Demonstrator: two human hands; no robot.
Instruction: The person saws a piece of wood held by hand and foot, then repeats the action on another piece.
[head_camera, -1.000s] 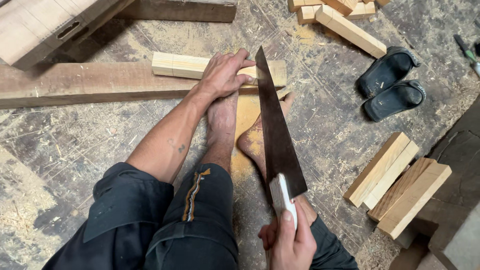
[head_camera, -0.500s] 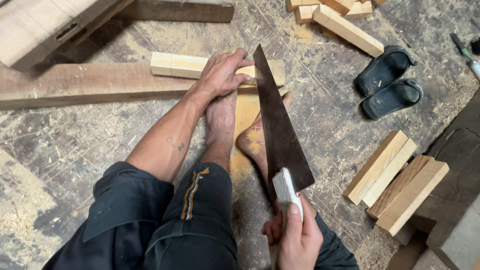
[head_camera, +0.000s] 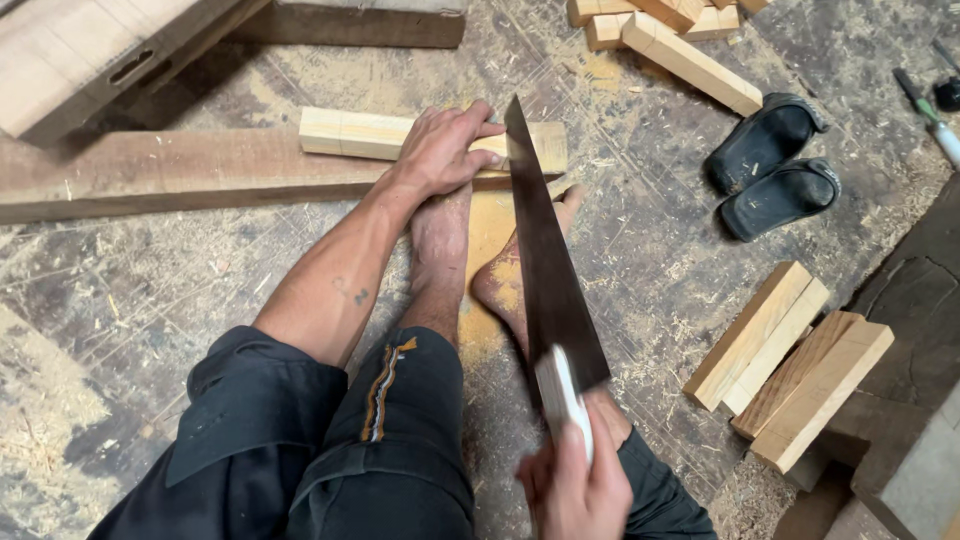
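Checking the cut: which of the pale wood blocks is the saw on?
The pale block pinned under the left hand, lying on the long dark plank; the saw blade crosses it. The other blocks lie loose, untouched.

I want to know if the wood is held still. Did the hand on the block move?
No. The left hand stays at the same spot on the wood block, beside the saw; the block hasn't shifted on the plank.
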